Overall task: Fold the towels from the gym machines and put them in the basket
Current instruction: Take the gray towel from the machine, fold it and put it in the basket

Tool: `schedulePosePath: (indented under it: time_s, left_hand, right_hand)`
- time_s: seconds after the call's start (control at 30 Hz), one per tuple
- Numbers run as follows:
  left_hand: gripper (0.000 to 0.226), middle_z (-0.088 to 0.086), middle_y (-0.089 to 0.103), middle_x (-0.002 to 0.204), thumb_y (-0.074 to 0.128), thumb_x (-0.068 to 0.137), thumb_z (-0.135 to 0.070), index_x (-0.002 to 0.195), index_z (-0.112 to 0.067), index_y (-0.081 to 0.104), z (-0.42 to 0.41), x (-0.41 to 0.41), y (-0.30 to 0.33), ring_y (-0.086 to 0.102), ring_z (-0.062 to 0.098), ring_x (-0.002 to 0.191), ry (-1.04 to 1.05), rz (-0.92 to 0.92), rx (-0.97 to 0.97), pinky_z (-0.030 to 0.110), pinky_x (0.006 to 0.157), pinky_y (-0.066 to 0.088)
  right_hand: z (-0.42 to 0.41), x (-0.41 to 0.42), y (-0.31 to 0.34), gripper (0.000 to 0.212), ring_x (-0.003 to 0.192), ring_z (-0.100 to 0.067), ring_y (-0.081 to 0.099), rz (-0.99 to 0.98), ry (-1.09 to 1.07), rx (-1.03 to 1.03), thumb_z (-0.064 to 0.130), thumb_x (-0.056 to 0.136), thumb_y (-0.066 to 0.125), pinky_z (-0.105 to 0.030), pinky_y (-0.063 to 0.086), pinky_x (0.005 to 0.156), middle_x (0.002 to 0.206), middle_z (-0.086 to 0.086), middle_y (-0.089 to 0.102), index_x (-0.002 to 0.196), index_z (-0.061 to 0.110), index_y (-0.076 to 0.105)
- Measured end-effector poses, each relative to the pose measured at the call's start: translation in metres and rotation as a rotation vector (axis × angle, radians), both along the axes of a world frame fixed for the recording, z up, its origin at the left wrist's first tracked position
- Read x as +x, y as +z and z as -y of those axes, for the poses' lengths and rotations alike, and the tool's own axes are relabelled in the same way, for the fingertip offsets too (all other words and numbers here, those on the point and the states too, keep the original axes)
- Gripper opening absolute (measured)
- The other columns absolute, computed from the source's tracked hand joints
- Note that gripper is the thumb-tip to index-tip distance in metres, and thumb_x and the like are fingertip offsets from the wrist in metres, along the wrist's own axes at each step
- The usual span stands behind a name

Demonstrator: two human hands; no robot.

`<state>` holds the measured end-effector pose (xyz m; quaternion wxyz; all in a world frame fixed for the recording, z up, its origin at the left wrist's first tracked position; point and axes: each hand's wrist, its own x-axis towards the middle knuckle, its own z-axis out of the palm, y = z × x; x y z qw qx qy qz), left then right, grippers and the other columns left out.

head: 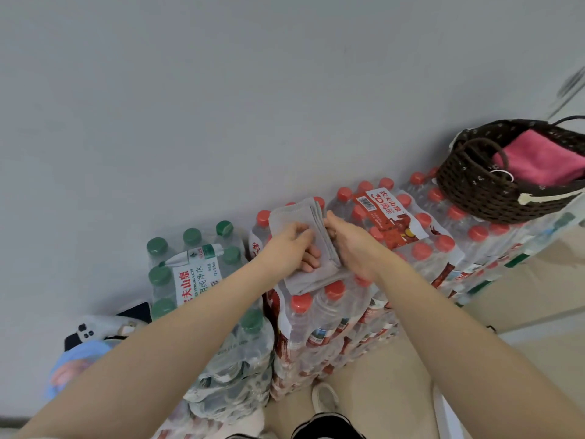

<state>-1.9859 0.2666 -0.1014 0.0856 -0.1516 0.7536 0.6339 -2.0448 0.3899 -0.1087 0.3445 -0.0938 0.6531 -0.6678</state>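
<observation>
A grey towel (pixel 292 217), folded into a thick strip, lies on top of a pack of red-capped water bottles (pixel 319 312). My left hand (pixel 289 248) grips it from the left, fingers curled under the folded layers. My right hand (pixel 351 245) holds its right edge, thumb on the folds. A dark brown woven basket (pixel 474 191) stands on more bottle packs at the far right. A folded pink towel (pixel 544 160) lies inside the basket.
Green-capped bottle packs (pixel 193 274) stand to the left against the grey wall. A phone (pixel 87 332) and a blue item lie low at the left. More red-capped packs (pixel 421 232) run toward the basket. Beige floor and my shoe (pixel 324 397) show below.
</observation>
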Motion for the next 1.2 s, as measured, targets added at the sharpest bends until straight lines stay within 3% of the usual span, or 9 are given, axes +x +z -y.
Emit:
schedulePosePath:
  time_s: [0.1, 0.2, 0.27, 0.37, 0.47, 0.6, 0.83, 1.03, 1.2]
  left_hand:
    - [0.04, 0.004, 0.063, 0.077, 0.043, 0.094, -0.007, 0.134, -0.005, 0.039, 0.003, -0.001, -0.006, 0.06, 0.009, 0.06, -0.074, -0.023, -0.09, 0.019, 0.064, 0.053]
    - [0.049, 0.004, 0.067, 0.102, 0.054, 0.082, -0.008, 0.13, -0.013, 0.049, 0.008, 0.005, -0.005, 0.06, 0.009, 0.087, -0.211, -0.157, -0.423, 0.01, 0.079, 0.045]
    - [0.056, -0.002, 0.059, 0.123, 0.059, 0.075, -0.031, 0.129, -0.019, 0.05, 0.011, 0.008, -0.006, 0.051, 0.009, 0.109, -0.301, -0.257, -0.614, 0.012, 0.092, 0.037]
    - [0.101, -0.01, 0.024, 0.153, 0.034, 0.051, -0.076, 0.142, -0.032, 0.029, 0.023, 0.008, -0.014, 0.011, 0.014, 0.143, -0.404, -0.205, -0.917, 0.041, 0.115, 0.009]
    - [0.119, -0.008, -0.006, 0.157, 0.031, 0.041, -0.087, 0.146, -0.038, 0.006, 0.03, 0.001, -0.023, -0.014, 0.019, 0.144, -0.458, -0.101, -0.947, 0.048, 0.116, -0.007]
    - [0.111, -0.011, -0.016, 0.156, 0.045, 0.047, -0.083, 0.143, -0.047, 0.002, 0.031, -0.005, -0.023, -0.024, 0.028, 0.141, -0.528, -0.017, -0.986, 0.049, 0.115, -0.011]
    - [0.117, -0.025, -0.014, 0.15, 0.025, 0.04, -0.096, 0.143, -0.045, 0.003, 0.061, -0.015, -0.029, -0.02, 0.028, 0.142, -0.612, -0.029, -0.745, 0.051, 0.117, -0.004]
    - [0.132, -0.03, -0.016, 0.145, 0.046, 0.032, -0.09, 0.143, -0.044, -0.006, 0.071, -0.016, -0.03, -0.01, 0.03, 0.142, -0.704, -0.094, -0.928, 0.056, 0.115, 0.009]
    - [0.082, -0.007, 0.042, 0.142, 0.069, 0.065, -0.055, 0.136, -0.03, 0.039, 0.056, -0.032, -0.012, 0.029, 0.024, 0.132, -0.467, -0.305, -0.874, 0.042, 0.11, 0.025]
  right_hand:
    - [0.004, 0.005, -0.002, 0.015, 0.079, -0.017, 0.058, -0.1, 0.002, 0.05, 0.011, 0.093, 0.051, -0.03, 0.048, 0.077, 0.087, -0.005, 0.061, 0.107, 0.008, 0.053]
    - [0.015, 0.002, -0.016, 0.05, 0.114, -0.024, 0.053, -0.456, 0.031, 0.357, 0.001, 0.082, 0.053, -0.04, 0.043, 0.101, 0.119, -0.008, 0.056, 0.129, 0.011, 0.04]
    - [0.015, 0.0, -0.029, 0.078, 0.132, -0.029, 0.038, -0.596, 0.08, 0.604, 0.014, 0.073, 0.046, -0.045, 0.034, 0.109, 0.141, -0.013, 0.04, 0.145, 0.016, 0.018]
    - [0.003, -0.003, -0.04, 0.083, 0.142, -0.029, 0.02, -0.637, 0.1, 0.641, 0.016, 0.084, 0.054, -0.048, 0.024, 0.114, 0.155, -0.013, 0.017, 0.149, 0.019, 0.003]
    - [-0.008, 0.007, -0.036, 0.065, 0.135, -0.031, 0.033, -0.834, 0.041, 0.625, 0.016, 0.088, 0.055, -0.047, 0.035, 0.108, 0.153, -0.01, 0.017, 0.145, 0.022, 0.024]
    - [-0.012, 0.019, -0.035, 0.033, 0.098, -0.03, 0.063, -1.417, 0.202, 0.769, 0.027, 0.078, 0.045, -0.041, 0.056, 0.074, 0.116, -0.008, 0.064, 0.099, 0.018, 0.069]
    - [-0.035, 0.024, -0.029, 0.085, 0.127, -0.023, 0.048, -1.376, 0.436, 0.932, 0.069, 0.073, 0.039, -0.039, 0.042, 0.101, 0.142, -0.001, 0.047, 0.137, 0.014, 0.043]
    - [-0.033, 0.007, -0.024, 0.051, 0.106, -0.031, 0.061, -1.377, 0.327, 0.834, 0.021, 0.077, 0.069, -0.043, 0.054, 0.082, 0.125, -0.013, 0.06, 0.124, 0.004, 0.055]
    - [-0.049, -0.005, -0.007, 0.025, 0.083, -0.014, 0.061, -0.849, -0.08, 0.425, 0.004, 0.084, 0.058, -0.011, 0.046, 0.07, 0.091, 0.003, 0.066, 0.105, 0.016, 0.065]
